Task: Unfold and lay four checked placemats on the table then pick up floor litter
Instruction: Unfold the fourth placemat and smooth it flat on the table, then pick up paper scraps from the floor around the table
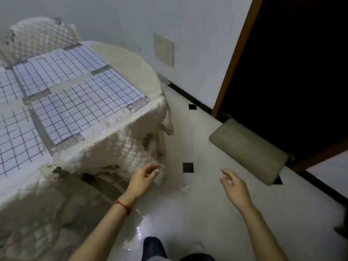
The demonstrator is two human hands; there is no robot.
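Observation:
Several checked placemats lie flat on the table (131, 59), among them one nearest the corner (82, 102), one behind it (56, 70) and one at the left edge (17, 140). My left hand (144, 177), a red string at its wrist, reaches low beside the table's hanging cloth, and its fingers curl round a crumpled white paper scrap (160, 176). My right hand (234, 184) hovers over the floor with relaxed, spread fingers; whether a tiny scrap sits at its fingertips is unclear. A small white litter scrap (185, 189) lies on the floor between my hands.
A white quilted cloth (116, 147) drapes down the table's side to the floor. A quilted chair (37, 36) stands behind the table. A grey mat (248, 151) lies by the dark doorway (301, 72). More white scraps (138, 210) lie near my legs (154, 249).

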